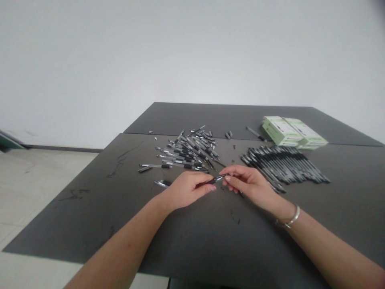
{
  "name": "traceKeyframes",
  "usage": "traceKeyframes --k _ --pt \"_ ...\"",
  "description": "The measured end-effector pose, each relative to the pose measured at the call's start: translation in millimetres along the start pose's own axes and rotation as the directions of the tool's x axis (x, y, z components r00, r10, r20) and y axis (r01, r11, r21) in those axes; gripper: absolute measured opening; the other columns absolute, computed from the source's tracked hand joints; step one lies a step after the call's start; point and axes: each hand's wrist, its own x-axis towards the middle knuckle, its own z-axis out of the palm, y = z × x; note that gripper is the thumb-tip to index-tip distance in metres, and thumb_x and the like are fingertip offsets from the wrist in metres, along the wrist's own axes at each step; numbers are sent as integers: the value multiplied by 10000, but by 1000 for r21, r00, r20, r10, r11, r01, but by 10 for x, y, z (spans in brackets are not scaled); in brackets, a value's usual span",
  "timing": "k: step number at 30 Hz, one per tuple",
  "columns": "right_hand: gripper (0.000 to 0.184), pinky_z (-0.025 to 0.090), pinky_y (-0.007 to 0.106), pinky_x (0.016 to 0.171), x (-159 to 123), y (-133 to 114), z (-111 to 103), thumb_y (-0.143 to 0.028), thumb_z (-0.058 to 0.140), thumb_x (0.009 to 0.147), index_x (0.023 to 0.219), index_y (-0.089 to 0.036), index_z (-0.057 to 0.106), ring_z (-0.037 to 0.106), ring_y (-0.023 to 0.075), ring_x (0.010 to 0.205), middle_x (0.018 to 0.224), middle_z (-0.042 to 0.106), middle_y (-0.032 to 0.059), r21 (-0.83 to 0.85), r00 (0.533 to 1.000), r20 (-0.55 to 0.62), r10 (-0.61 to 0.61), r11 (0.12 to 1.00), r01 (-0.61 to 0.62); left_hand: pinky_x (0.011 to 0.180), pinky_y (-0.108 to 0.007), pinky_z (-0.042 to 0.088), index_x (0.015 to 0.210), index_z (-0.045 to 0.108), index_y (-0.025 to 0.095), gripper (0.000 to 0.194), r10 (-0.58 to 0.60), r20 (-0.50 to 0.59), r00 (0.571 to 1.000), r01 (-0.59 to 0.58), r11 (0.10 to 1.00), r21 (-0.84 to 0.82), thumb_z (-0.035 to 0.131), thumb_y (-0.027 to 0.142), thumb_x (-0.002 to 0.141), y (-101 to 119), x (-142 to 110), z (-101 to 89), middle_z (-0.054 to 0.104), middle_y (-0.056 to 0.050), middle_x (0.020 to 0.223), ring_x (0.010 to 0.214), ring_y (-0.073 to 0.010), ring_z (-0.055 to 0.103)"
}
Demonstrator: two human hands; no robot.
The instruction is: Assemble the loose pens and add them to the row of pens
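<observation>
Loose pens (pixel 192 151) on table (pixel 99 200), L of pen row (pixel 285 164); boxes (pixel 294 131) behind row.

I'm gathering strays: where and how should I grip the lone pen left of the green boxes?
I'd take the lone pen by its pale barrel, from above and the left, fingers closing across its width. It is slim and lies flat, with that part away from the green boxes and the dark end close beside them.

held pen (pixel 219 178) partly hidden
</observation>
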Motion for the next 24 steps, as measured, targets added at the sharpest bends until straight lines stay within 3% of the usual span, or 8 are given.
traceKeyframes --k 12,17,21,24 --pt "158 443 223 595 1 -4 61 -206 563 854 978 -151 643 540 103 628 746 628 12 -133 999 43 21 991 -16 663 -228 413 1011 679 165 272 34 56 998 -36 998 46 514 357 911 -13 14 -20 623 -32 788 747 -144 580" --pt "161 456 232 605 5 23 58 -247 555 868 970 -149 631 562 110 636 770 643 25 -100 999 39 21 995 -17 627 -231 398 924 679 150 210 24 10 1000 -25 997 75 521 285 898 24 -13 -31 577 -17 717 675 -127 540" --pt "169 454 237 599 16 35 40 -282 555 870 934 -144 629 557 112 625 743 643 29 -90 1000 6 27 996 -27 628 -236 408 971 662 156 192 2 -5 1000 -2 999 47 497 177 876 11 -37 -62 600 -17 750 656 -118 532" --pt "182 455 239 595 22 35 23 -299 563 867 934 -144 631 553 112 617 731 645 29 -94 1000 -7 27 995 -28 723 -250 444 1078 646 167 251 25 -3 1000 -25 1000 7 475 171 894 -37 -37 -71 633 -44 873 788 -139 579"
